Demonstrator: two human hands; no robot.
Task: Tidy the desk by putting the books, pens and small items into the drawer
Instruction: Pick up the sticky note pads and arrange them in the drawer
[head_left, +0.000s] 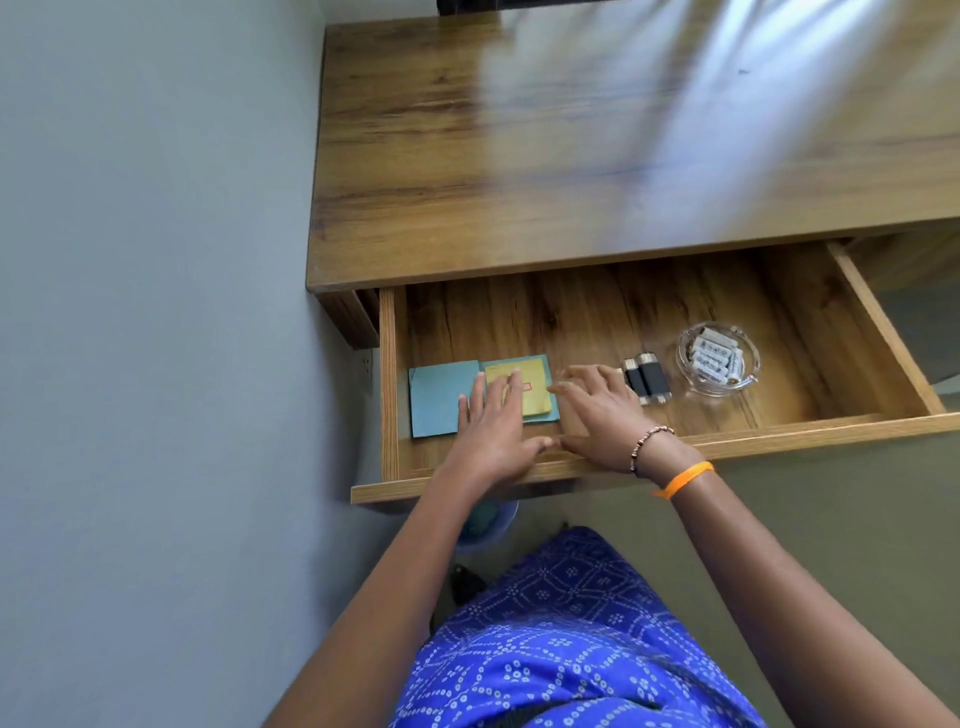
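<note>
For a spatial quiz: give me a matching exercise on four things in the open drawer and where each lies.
Things:
1. blue book
2. yellow book
3. black items
4. glass dish

Places:
A. on top of another blue book, under the left hand
B. furthest right in the drawer, holding small white items
C. nearest the drawer's left wall
D. between the right hand and the dish

Pairs: 1-C, 2-A, 3-D, 4-B
</note>
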